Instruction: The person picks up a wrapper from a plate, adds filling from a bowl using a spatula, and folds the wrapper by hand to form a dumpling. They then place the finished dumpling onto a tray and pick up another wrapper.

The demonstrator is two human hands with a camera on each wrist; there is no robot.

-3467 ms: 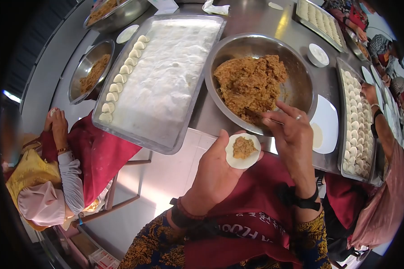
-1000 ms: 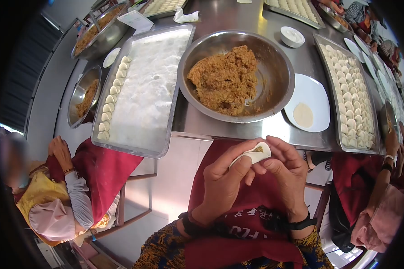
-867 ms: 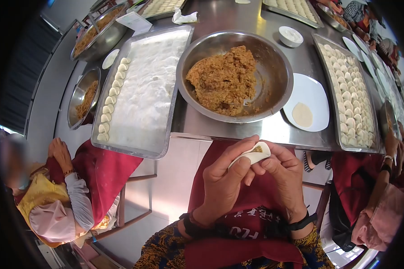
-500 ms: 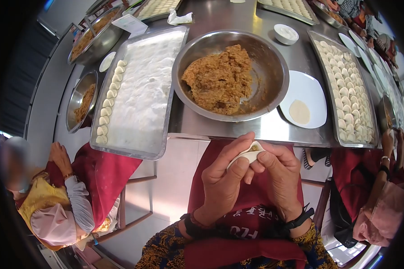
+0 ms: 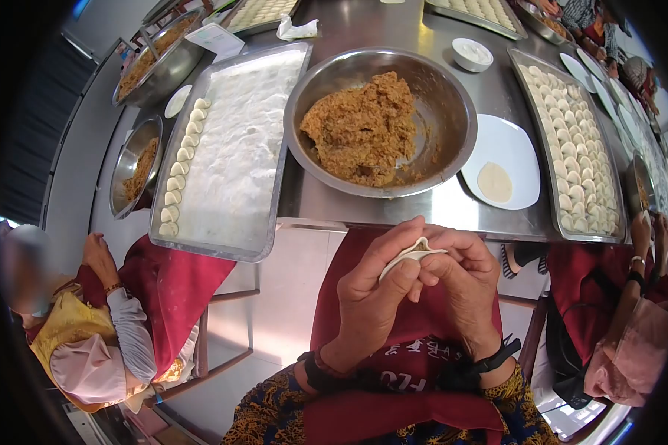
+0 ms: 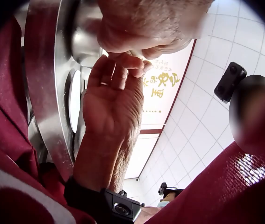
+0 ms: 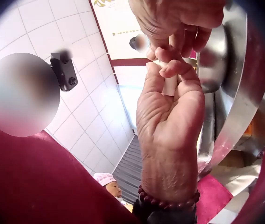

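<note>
A half-folded dumpling (image 5: 412,256), its pale wrapper bent up around a little brown filling, is held in front of the apron in the head view. My left hand (image 5: 372,283) grips its left side, with the thumb along the near face. From the other side my right hand (image 5: 464,276) pinches the edge between thumb and fingers. Both hands meet at the dumpling, below the table's front edge. In the right wrist view, the left hand (image 7: 172,112) shows palm side, and a strip of pale wrapper appears between the fingers.
A steel bowl (image 5: 447,100) of brown filling (image 5: 364,130) stands ahead. Right of it, a white plate (image 5: 516,159) bears one round wrapper (image 5: 494,182). A floured tray (image 5: 234,156) with one row of dumplings stands left, a fuller tray (image 5: 592,238) right. People sit at both sides.
Earlier the wrapper lay flat on the left palm while the right hand worked in the bowl. Over the last second its edges have come closer together, with less filling showing.
</note>
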